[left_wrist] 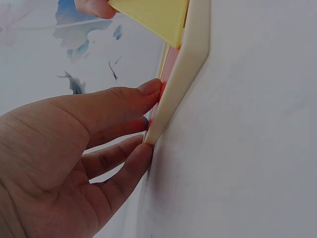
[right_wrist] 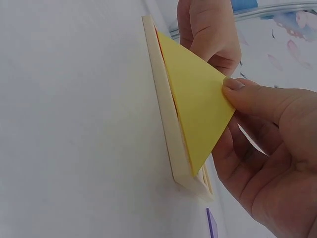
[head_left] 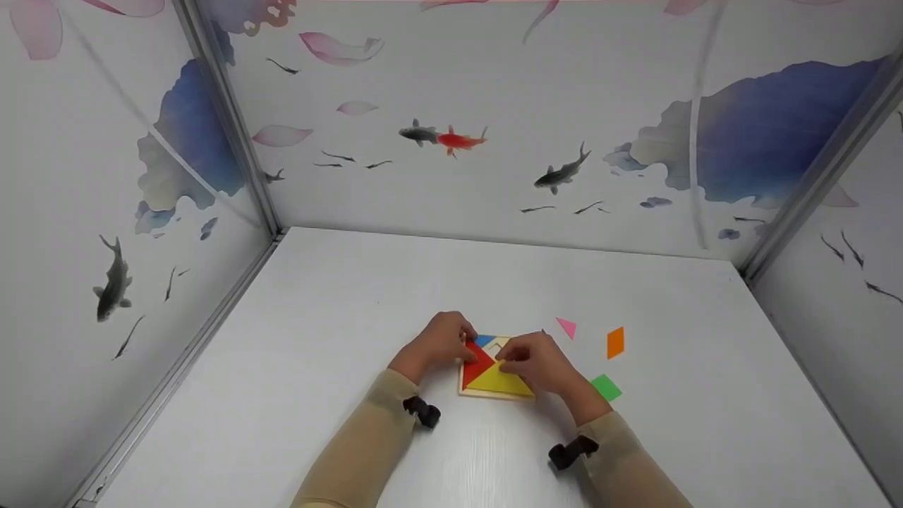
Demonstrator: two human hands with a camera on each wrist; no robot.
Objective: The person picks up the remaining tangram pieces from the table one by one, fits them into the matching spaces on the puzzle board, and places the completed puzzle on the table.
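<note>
My right hand (head_left: 540,361) pinches one corner of a yellow tangram triangle (right_wrist: 198,99) between thumb and fingers. The triangle tilts up from a shallow wooden tangram tray (head_left: 494,396), its long side near the tray's front rim. At the tray's left side, my left hand (left_wrist: 74,148) holds the edge. Its thumb rests on the red triangle (head_left: 475,367), with the other fingertips along the rim. A blue piece (head_left: 485,339) lies at the back of the tray, beside bare wood. The right hand covers the tray's right part in the head view.
Right of the tray, a pink triangle (head_left: 568,327), an orange parallelogram (head_left: 615,343) and a green square (head_left: 606,387) lie on the white table (head_left: 338,296). A purple piece (right_wrist: 211,223) shows beyond the tray's corner. Printed panels (head_left: 451,183) enclose the table's back and sides.
</note>
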